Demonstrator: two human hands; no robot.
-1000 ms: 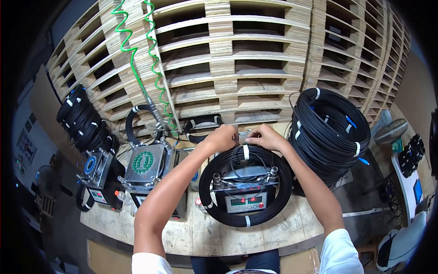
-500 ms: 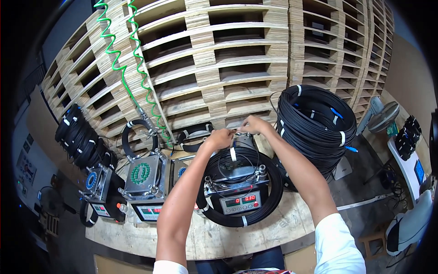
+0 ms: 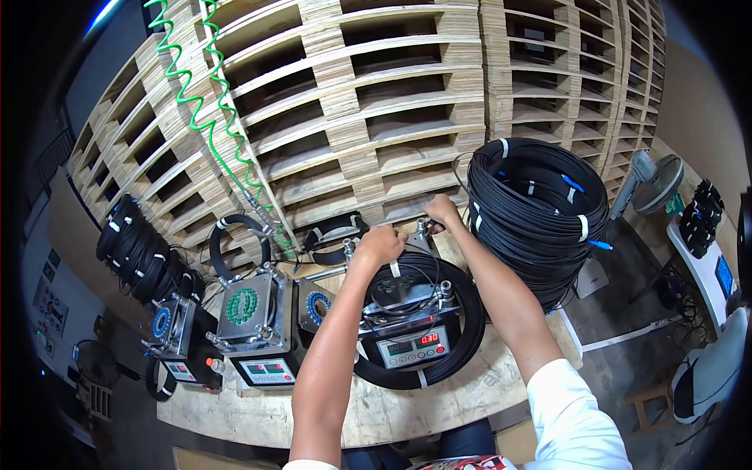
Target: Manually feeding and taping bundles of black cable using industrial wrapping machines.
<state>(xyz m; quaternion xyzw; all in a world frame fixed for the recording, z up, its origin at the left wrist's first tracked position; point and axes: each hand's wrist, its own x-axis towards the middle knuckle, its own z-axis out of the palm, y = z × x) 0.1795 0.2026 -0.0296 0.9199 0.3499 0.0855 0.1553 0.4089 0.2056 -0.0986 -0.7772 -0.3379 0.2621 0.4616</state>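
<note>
In front of me stands a metal test box point(image 3: 413, 347) with a lit red display. A large black cable coil point(image 3: 468, 333) rings it, and a smaller bundle of black cable lies over its top under a white tie point(image 3: 395, 269). My left hand point(image 3: 381, 244) is at the rear left of the box top, fingers curled; what they hold, if anything, is hidden. My right hand point(image 3: 444, 211) is closed by the metal post point(image 3: 423, 229) at the rear right corner. Its fingertips are too small to show what is between them.
A tall stack of black cable coils point(image 3: 533, 227) stands close to my right forearm. To the left are a box with a green ring of ports point(image 3: 241, 305) and one with a blue ring point(image 3: 161, 321). Wooden pallets point(image 3: 423, 102) rise behind; a green coiled hose point(image 3: 205, 125) hangs there.
My hands were close together behind the box; now they are apart. The right has moved toward the rear right post, the left slightly lower. The whole view has shifted a little.
</note>
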